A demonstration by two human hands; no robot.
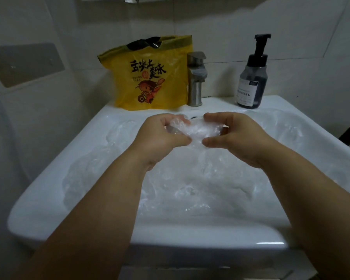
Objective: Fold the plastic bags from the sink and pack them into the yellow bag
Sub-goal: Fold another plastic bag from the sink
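Head camera looked down over the white sink [55, 158], the landmark for everything else. Above its basin, the left hand [162, 136] and right hand [232, 136] each pinched one end of a small clear plastic bag [196, 130], fingers and thumbs curled onto it, apparently to keep the slippery film flat for a fold. More crumpled clear bags [200, 188] lay heaped inside the basin, awaiting their turn. On the sink's back ledge the yellow bag [150, 77] stood upright with its mouth open, probably so packing would need one short reach. A faucet [196, 77] stood beside it, and a soap dispenser [253, 77] farther right.
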